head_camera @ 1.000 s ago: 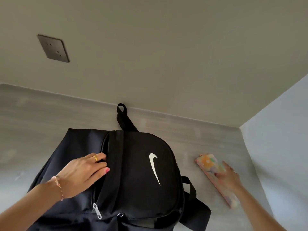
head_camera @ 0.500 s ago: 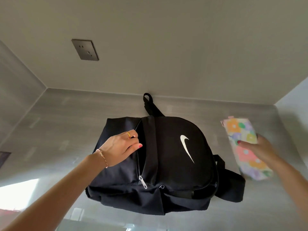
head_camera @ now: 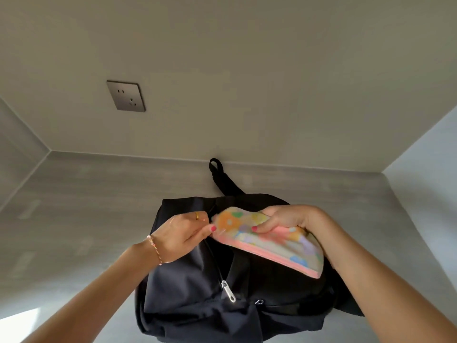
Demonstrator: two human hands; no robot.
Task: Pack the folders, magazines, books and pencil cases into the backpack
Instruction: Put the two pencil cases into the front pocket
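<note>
A black backpack (head_camera: 188, 288) lies flat on the grey surface, its zip partly open with a silver puller (head_camera: 228, 292) showing. My left hand (head_camera: 184, 235) grips the edge of the zip opening near the top of the bag. My right hand (head_camera: 286, 220) holds a flowered pencil case (head_camera: 272, 246) with a pink edge. The case hangs tilted over the bag, its far end at the opening beside my left fingers. What lies inside the bag is hidden.
The grey surface (head_camera: 86, 219) is boxed in by a beige back wall with a metal socket plate (head_camera: 126, 96), a side wall at the left and a pale wall (head_camera: 430, 194) at the right. The bag's carry loop (head_camera: 215, 167) reaches toward the back wall.
My right hand has lifted the pencil case from the surface at the right and carried it left to the bag's opening. My left hand stays on the opening's edge.
</note>
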